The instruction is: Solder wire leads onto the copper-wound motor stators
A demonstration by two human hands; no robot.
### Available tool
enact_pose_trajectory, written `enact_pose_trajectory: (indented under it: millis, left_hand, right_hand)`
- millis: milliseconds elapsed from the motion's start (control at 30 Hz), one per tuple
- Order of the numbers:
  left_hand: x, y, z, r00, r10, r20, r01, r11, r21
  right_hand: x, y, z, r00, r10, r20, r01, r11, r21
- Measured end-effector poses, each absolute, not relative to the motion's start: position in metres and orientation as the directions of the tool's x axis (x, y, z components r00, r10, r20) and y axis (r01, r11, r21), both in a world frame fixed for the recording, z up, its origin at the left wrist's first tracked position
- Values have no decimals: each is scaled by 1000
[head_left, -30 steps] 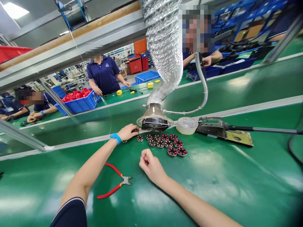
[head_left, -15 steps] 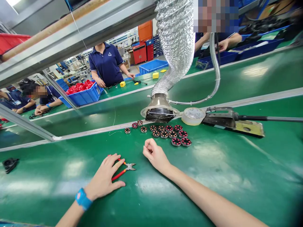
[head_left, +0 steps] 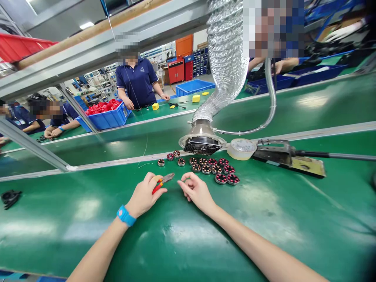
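Observation:
My left hand (head_left: 145, 196), with a blue band at the wrist, is wrapped round red-and-orange handled diagonal cutters (head_left: 168, 178). The metal jaws point right, toward my right hand (head_left: 197, 192). That hand has its thumb and forefinger pinched together just beyond the jaw tips; whatever they hold, if anything, is too small to make out. Behind both hands, several small round motor stators (head_left: 206, 169) with black centres and copper or pinkish windings lie in a cluster on the green bench (head_left: 164, 243).
A fume hood with a fan (head_left: 202, 145) hangs on a silver duct behind the stators. To its right are a roll of clear tape (head_left: 241, 149) and a tape dispenser (head_left: 289, 156). A black part (head_left: 10, 199) lies far left. Co-workers (head_left: 138, 84) stand or sit across the line.
My left hand has closed round the cutters, lifted them off the bench and moved right and away from me. My right hand stays nearly in place, still pinched.

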State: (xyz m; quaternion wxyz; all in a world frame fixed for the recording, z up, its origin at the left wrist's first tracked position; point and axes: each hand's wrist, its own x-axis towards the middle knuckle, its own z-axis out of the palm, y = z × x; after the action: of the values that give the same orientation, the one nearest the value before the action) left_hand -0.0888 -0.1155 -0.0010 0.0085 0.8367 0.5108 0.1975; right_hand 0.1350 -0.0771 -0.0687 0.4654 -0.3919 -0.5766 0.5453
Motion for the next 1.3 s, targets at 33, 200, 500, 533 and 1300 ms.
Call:
enact_pose_trajectory:
  millis: [33,200,500,533,1300]
  left_hand:
    - [-85,-107,1,419,852,314,849,-490,198]
    - [-86,-95,-4,520,814,259,835,-548,46]
    - [-96,-102,-13,551,804,225,823,-568,15]
    - [-96,-102,-14,552,803,224,821,-570,21]
    - [-90,-107,-8,544,829,128,810,-559,178]
  right_hand:
    - [136,-76,-68,-283,956,77,-68,60,-996]
    - [138,-73,-68,-286,958,20,-99,-9,-995]
    - [139,-75,-65,-246,969,-21,-80,-42,-996]
    - [139,-75,-65,-246,969,-25,-75,-45,-996]
    - [142,-80,-70,-168,981,94,66,106,-992]
